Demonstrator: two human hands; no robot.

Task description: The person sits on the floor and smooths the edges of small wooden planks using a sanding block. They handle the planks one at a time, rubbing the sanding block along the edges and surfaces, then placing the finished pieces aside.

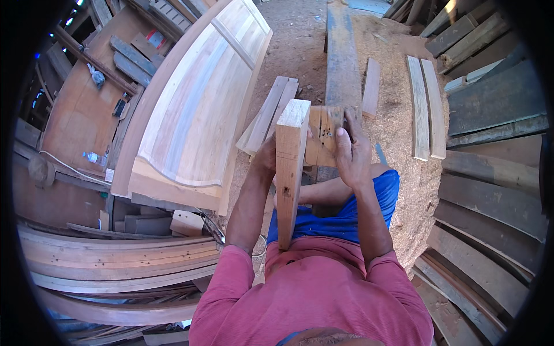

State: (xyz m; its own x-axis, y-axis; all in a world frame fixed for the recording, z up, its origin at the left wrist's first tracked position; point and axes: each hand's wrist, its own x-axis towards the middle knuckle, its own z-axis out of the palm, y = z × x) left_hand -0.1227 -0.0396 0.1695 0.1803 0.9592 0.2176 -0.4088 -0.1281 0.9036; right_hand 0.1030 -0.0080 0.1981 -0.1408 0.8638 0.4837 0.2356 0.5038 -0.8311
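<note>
A long squared wooden beam [288, 173] stands on end in front of me, its pale sawn end up and its lower end by my waist. My left hand [266, 154] grips it from the left side; most of those fingers are hidden behind the wood. Against the beam's right side is a short wooden block [321, 135] with several dark holes. My right hand [353, 151] holds this block by its right edge, thumb on the near face and fingers mostly out of sight. Whether beam and block are joined, I cannot tell.
A long weathered plank [341, 57] runs ahead of me. A large curved wooden panel [190, 109] lies to the left. Loose boards [271, 112] rest beyond my left hand, and two pale strips [426, 109] lie on sawdust [398, 173]. Stacked planks [490, 196] line the right.
</note>
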